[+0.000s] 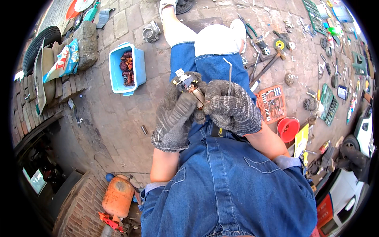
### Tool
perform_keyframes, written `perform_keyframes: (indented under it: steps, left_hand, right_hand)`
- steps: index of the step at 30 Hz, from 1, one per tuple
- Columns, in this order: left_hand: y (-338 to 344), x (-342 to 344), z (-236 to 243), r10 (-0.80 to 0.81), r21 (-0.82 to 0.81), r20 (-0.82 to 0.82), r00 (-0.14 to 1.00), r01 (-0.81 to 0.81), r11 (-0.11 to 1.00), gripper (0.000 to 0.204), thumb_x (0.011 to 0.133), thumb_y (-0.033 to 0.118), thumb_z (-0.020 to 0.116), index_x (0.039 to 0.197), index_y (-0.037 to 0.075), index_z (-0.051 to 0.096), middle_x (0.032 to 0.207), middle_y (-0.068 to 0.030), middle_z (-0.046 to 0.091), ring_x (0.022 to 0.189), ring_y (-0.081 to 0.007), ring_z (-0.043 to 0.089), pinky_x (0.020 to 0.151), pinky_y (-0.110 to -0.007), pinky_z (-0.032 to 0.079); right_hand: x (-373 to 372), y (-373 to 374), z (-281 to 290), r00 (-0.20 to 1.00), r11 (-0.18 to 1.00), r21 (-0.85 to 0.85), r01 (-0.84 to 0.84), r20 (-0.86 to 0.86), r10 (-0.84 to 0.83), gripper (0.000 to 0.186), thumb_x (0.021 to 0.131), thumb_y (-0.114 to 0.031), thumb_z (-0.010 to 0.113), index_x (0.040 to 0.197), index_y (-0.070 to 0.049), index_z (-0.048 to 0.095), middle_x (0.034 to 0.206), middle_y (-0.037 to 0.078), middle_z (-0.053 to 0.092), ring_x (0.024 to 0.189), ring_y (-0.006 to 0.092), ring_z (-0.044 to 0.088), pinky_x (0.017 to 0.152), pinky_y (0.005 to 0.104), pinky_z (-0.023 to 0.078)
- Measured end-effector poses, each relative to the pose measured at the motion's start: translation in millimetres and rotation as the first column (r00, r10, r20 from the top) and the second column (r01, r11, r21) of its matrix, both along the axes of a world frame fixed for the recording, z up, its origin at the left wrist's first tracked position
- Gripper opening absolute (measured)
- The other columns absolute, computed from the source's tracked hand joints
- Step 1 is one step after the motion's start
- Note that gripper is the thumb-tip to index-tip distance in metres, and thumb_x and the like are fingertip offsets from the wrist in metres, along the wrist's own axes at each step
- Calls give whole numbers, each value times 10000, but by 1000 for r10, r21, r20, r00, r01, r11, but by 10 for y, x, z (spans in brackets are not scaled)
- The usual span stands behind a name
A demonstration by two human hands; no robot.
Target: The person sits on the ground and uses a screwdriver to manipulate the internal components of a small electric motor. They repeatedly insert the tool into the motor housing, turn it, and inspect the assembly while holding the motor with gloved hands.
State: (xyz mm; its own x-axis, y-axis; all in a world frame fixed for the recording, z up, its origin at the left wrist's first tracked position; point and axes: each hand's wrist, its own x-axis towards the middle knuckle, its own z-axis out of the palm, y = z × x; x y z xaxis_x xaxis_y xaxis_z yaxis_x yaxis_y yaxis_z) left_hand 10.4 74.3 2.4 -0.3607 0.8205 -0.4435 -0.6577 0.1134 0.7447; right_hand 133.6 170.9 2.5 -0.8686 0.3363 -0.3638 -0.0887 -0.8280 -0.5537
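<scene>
Both my hands wear grey knitted work gloves and meet above my lap. My left hand (175, 112) is closed around a small electric motor part (186, 83) with a white connector end, black and metal pieces and a copper-coloured section (198, 94) facing my right hand. My right hand (233, 106) is closed on a thin metal rod with a bent tip (229, 75), which points up and away from me. Its fingers are right beside the copper-coloured section; whether they touch it is hidden. A black and yellow object (218, 131) shows below the gloves, against my denim clothing.
A light blue basin (141, 71) with copper coils stands on the brick ground at left. To the right lie a hammer (279, 53), pliers (249, 28), an orange socket set case (272, 103) and a red bucket (288, 129). An orange gas cylinder (118, 196) stands at lower left.
</scene>
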Motion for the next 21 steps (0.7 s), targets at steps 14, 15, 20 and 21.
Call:
perform_keyframes:
  steps: [14,15,20,21]
  left_hand:
    - [-16,88,19,137,14,-136,981,-137,991,432,783,191,622,1125,7,434,1005,-113,550,906,-177,548,792,-284,462]
    - [-28,78,3,150,27,0,989,-150,988,445,798,229,606,1139,6,430,1020,-115,545,936,-191,542,826,-299,454]
    - [14,126,60,187,26,288,939,-202,979,449,799,223,600,1150,13,414,1019,-137,551,906,-177,547,779,-287,470]
    - [23,135,38,188,29,295,937,-206,978,445,801,223,599,1149,15,416,1019,-135,551,906,-175,547,780,-287,470]
  right_hand:
    - [-27,35,127,990,268,956,-123,135,-30,133,701,-145,631,759,-44,567,677,124,561,615,297,564,507,349,441]
    - [-34,0,139,990,296,949,-108,129,-53,141,705,-153,634,775,-47,572,690,123,569,620,295,570,514,346,447]
    - [1,-120,169,982,378,925,-36,103,-159,132,689,-43,657,808,-26,602,741,100,615,635,188,616,563,269,479]
    - [1,-127,175,976,343,938,-60,128,-179,168,702,-165,647,829,-64,601,725,109,605,653,270,601,555,324,478]
